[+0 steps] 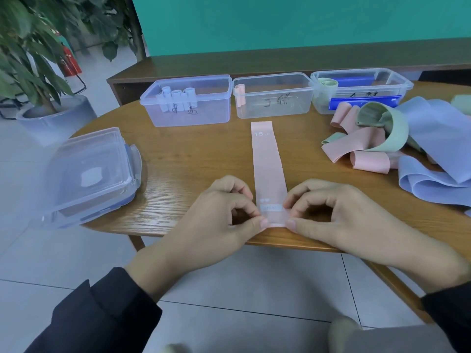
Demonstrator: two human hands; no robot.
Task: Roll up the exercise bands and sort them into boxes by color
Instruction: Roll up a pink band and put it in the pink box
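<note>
A rounded wooden tabletop [193,159] with a visible grain stood on a floor of pale grey tiles [229,289], in front of a teal wall [305,21] with a low brown ledge [254,63] running along its base. At the left a leafy potted plant [38,47] stood in a pale pot, and a red fire extinguisher [70,61] showed behind it.

A pink band [267,161] lay flat and straight on the tabletop, running from the near edge away toward the boxes, with "15" printed near its far end. The left hand [216,225] and the right hand [339,215] each pinched a near corner of this band between thumb and curled fingers, right at the tabletop's edge. Both wore dark sleeves.

Three clear boxes stood in a row at the far side. The left box [188,100] held several rolled pale blue bands. The middle box [274,95] held one rolled pink band against its left wall. The right box [359,89] held a rolled green band at its left end, with blue lid clips showing.

To the right lay a loose heap of unrolled bands [397,138], pink, green and pale blue, tangled over one another. At the left edge of the tabletop sat a stack of clear lids [91,171], overhanging the rim.
</note>
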